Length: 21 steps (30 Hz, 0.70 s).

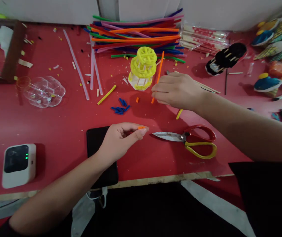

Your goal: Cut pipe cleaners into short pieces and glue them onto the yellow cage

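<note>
My left hand is closed in a pinch on a short orange tube piece, just above a black phone lying on the red table. My right hand is closed on the lower end of a long orange tube that leans beside a small yellow woven tower. Another tiny orange piece lies between the hands. Red and yellow scissors lie shut on the table below my right forearm.
A pile of long coloured tubes lies at the back. Blue cut pieces, clear sticks, a clear petal-shaped tray, a white device, packed wooden sticks and coloured woven models lie around.
</note>
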Available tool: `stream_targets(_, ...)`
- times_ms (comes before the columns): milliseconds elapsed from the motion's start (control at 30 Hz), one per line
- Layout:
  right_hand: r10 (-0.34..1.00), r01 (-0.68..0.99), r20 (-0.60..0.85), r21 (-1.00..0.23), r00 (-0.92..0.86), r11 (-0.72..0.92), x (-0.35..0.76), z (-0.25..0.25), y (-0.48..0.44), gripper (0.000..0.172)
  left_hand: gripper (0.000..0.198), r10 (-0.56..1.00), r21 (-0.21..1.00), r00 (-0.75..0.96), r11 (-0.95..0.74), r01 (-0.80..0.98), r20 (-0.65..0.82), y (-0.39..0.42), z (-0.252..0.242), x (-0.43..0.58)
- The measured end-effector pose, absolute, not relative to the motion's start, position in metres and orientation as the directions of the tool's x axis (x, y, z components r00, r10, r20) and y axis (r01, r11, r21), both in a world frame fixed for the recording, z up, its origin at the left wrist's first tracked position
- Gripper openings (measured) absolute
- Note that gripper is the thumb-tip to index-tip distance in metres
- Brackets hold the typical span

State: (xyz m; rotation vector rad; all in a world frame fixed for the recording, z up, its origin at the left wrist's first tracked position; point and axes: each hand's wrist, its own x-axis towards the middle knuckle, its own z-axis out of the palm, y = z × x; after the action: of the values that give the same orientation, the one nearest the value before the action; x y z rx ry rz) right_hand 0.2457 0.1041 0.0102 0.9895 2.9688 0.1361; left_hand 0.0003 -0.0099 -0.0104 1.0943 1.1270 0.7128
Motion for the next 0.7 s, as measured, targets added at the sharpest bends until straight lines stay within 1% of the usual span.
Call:
stream_targets(67,0.532,0.54,0.149,0.02,-0.834,0.841,0.252,0.011,0.099,0.033,0.022,0.88,0.927,0.302,0.372,0.039,-0.366,-0.01,-0.012,0.0)
stream_targets(133,0.438,0.465,0.322,0.006,-0.839,0.885,0.255,0.014,0.085,0.027,0.024,0.876,0.914,0.288,0.406,-0.009,-0.387,-0.011,-0.014,0.0)
stream_targets(200,0.315,0.379,0.455,0.054,-0.833,0.924,0.252,0.017,0.065,0.019,0.026,0.868,0.892,0.28,0.446,-0.079,-0.409,-0.012,-0.015,0.0)
stream_targets(233,0.244,0.332,0.487,0.101,-0.839,0.938,0.25,0.019,0.055,0.016,0.026,0.861,0.876,0.282,0.467,-0.116,-0.422,-0.012,-0.015,0.0)
stream_targets(267,0.227,0.33,0.497,0.129,-0.837,0.935,0.246,0.02,0.044,0.015,0.027,0.854,0.861,0.287,0.487,-0.149,-0.434,-0.012,-0.015,0.001)
stream_targets(333,0.259,0.374,0.503,0.142,-0.825,0.917,0.24,0.021,0.027,0.016,0.026,0.84,0.836,0.302,0.516,-0.185,-0.451,-0.013,-0.014,0.001)
stream_targets(400,0.311,0.421,0.505,0.117,-0.805,0.899,0.236,0.021,0.016,0.016,0.023,0.829,0.833,0.325,0.525,-0.173,-0.455,-0.012,-0.013,0.001)
stream_targets(533,0.367,0.437,0.488,0.034,-0.792,0.899,0.234,0.019,0.01,0.017,0.02,0.793,0.843,0.395,0.532,-0.077,-0.464,-0.011,-0.012,0.0)
stream_targets(633,0.366,0.408,0.517,-0.036,-0.773,0.912,0.232,0.019,0.01,0.015,0.023,0.791,0.855,0.388,0.519,-0.016,-0.473,-0.01,-0.011,0.0)
stream_targets(700,0.404,0.411,0.53,-0.111,-0.745,0.905,0.229,0.02,0.01,0.013,0.024,0.792,0.859,0.385,0.512,0.007,-0.475,-0.01,-0.009,0.001)
